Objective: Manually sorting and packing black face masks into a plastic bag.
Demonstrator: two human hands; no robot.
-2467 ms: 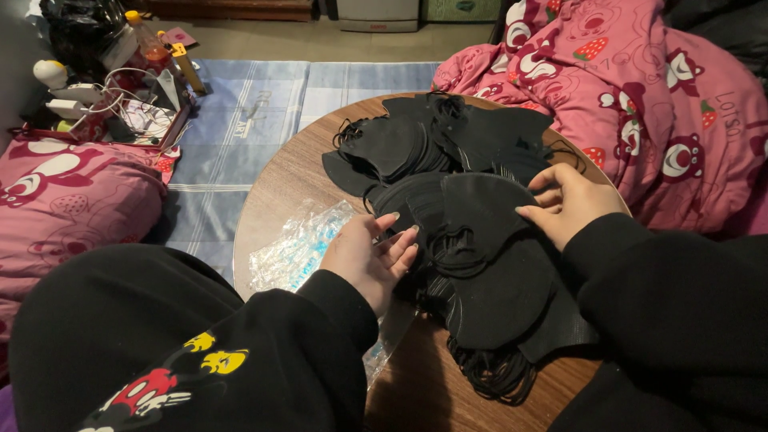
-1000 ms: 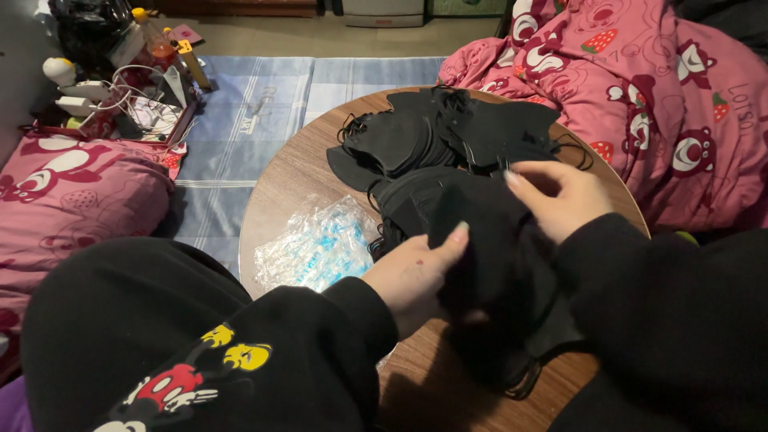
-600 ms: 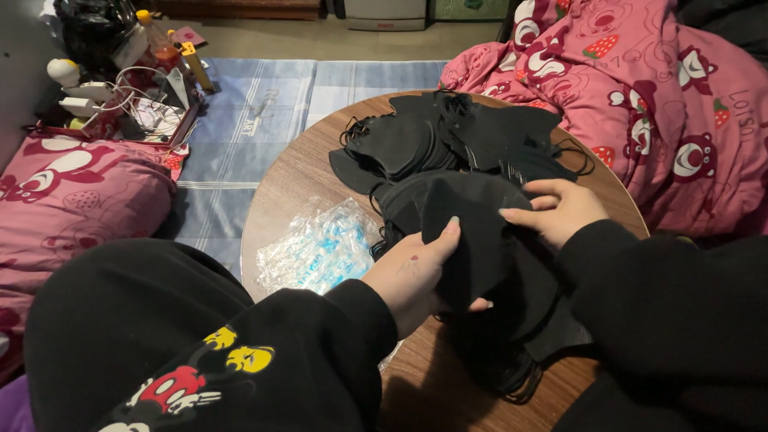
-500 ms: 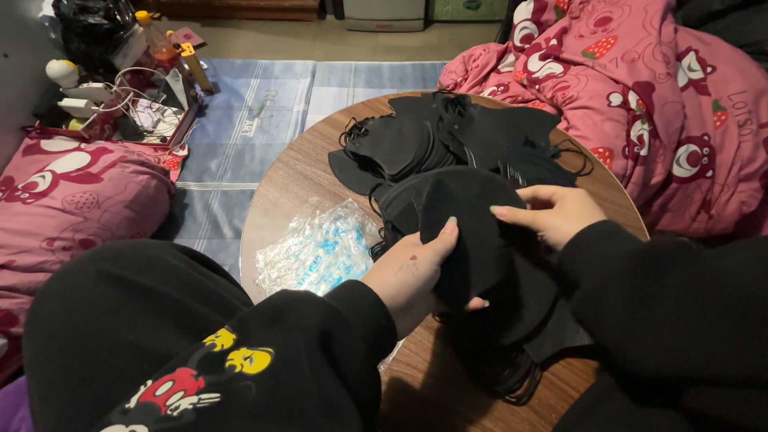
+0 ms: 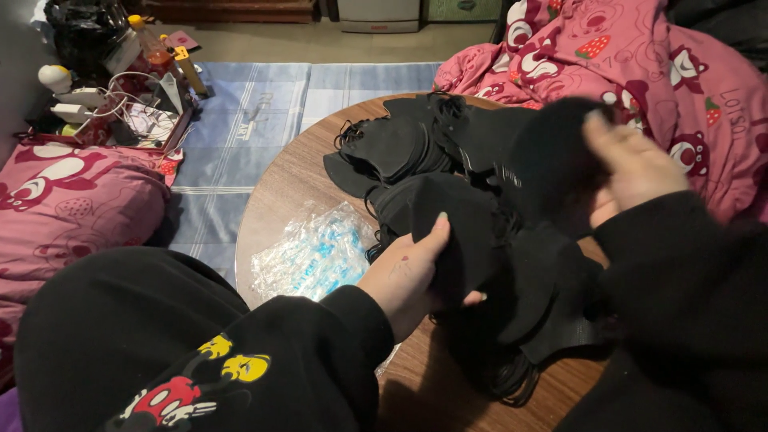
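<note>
So the left hand has its grip pinched on the near edge of the front stack of black masks, mid-desk. The right hand, blurry, is raised right of that stack, gripping 1 black mask. Plastic wrappers sit left of the stack, another mask pile behind.

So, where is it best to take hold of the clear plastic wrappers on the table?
Probably at the left edge of the clear plastic wrappers, coming from the left side: that edge lies bare on the round wooden table, while the black masks and left hand crowd the right.
</note>
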